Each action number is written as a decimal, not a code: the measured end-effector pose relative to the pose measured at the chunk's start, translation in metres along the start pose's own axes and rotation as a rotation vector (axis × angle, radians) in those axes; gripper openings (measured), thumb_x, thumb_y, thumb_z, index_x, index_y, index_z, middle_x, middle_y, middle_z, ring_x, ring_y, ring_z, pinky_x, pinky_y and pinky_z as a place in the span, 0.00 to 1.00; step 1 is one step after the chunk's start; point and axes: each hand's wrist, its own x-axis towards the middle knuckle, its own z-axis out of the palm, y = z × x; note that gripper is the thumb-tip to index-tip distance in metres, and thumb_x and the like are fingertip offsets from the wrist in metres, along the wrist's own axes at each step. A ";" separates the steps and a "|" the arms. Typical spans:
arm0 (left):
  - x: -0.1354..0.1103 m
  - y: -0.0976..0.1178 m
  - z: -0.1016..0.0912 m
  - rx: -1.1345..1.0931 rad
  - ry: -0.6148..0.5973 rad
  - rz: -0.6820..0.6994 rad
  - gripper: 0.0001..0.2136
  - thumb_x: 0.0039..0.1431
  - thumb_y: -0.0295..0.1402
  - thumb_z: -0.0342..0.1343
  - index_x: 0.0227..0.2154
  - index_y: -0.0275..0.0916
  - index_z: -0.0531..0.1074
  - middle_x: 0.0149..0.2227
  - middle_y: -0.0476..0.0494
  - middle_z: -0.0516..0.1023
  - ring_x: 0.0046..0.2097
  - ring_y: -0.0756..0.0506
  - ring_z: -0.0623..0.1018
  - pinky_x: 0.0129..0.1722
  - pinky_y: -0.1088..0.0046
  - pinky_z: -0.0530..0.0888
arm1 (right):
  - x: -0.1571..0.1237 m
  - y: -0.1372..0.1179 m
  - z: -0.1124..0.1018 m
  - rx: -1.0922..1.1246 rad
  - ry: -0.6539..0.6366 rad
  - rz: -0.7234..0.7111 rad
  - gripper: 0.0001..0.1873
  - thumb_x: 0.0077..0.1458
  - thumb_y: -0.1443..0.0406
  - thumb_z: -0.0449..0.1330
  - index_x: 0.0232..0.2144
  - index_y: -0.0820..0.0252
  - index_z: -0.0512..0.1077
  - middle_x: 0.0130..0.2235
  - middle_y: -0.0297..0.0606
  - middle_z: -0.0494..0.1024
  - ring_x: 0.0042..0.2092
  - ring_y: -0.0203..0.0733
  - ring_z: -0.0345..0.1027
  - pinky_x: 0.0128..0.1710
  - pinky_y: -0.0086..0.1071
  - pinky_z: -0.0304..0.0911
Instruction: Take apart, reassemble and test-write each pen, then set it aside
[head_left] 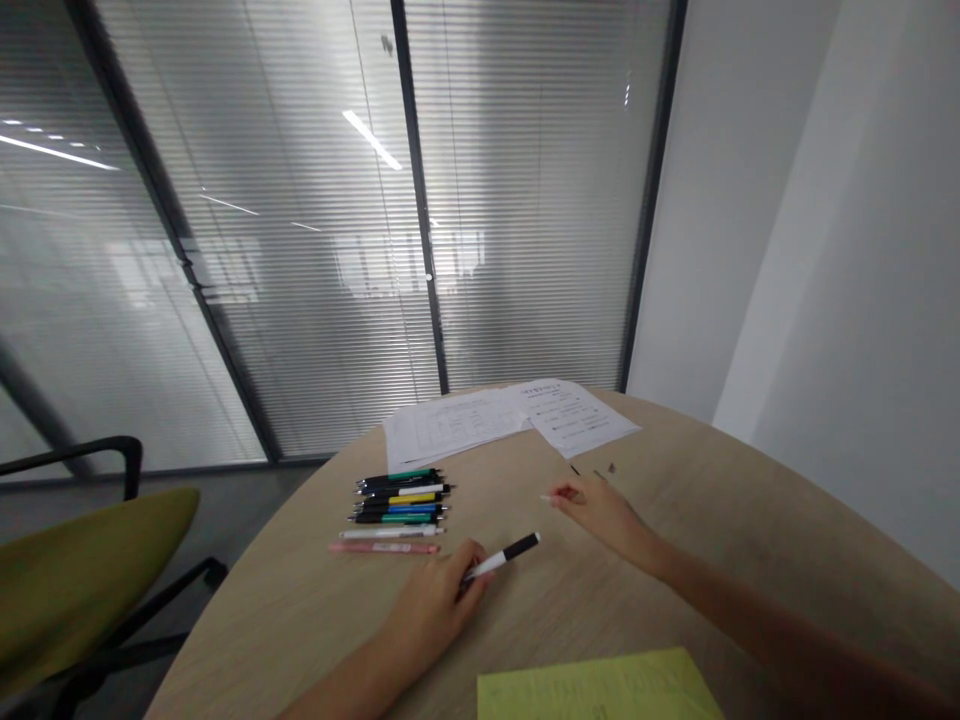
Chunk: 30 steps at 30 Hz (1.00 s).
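My left hand is closed around a white pen barrel with a black end. The black end points up and to the right, above the tabletop. To its right, my right hand pinches a small pale, thin piece between thumb and fingers; its exact kind is too small to tell. Just beyond the right hand lie a few tiny dark parts. Left of both hands, several pens with black, green, white, yellow and blue sections lie in a stack of rows, with a pink pen nearest me.
The round wooden table carries printed white sheets at its far edge. A yellow pad of paper lies at the near edge. A green chair with a black armrest stands at the left. Blinds behind glass rise beyond the table.
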 end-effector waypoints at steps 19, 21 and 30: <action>-0.008 0.008 -0.001 -0.048 -0.017 0.090 0.06 0.55 0.32 0.44 0.33 0.40 0.64 0.30 0.48 0.76 0.31 0.47 0.75 0.29 0.76 0.65 | -0.060 -0.034 -0.022 -0.014 0.014 -0.281 0.07 0.48 0.71 0.53 0.26 0.59 0.70 0.28 0.35 0.73 0.28 0.33 0.64 0.29 0.25 0.61; -0.008 0.009 -0.002 -0.044 -0.016 0.080 0.05 0.55 0.32 0.44 0.33 0.41 0.64 0.29 0.48 0.76 0.31 0.48 0.75 0.29 0.76 0.65 | -0.060 -0.034 -0.023 -0.025 0.033 -0.278 0.07 0.48 0.71 0.53 0.26 0.59 0.70 0.27 0.35 0.73 0.28 0.33 0.64 0.29 0.25 0.61; -0.010 0.009 0.004 -0.084 -0.028 0.097 0.07 0.56 0.34 0.44 0.34 0.40 0.65 0.30 0.47 0.76 0.32 0.47 0.75 0.30 0.75 0.65 | -0.063 -0.036 -0.019 -0.022 0.044 -0.293 0.07 0.48 0.71 0.53 0.26 0.59 0.71 0.28 0.35 0.74 0.29 0.34 0.66 0.29 0.25 0.62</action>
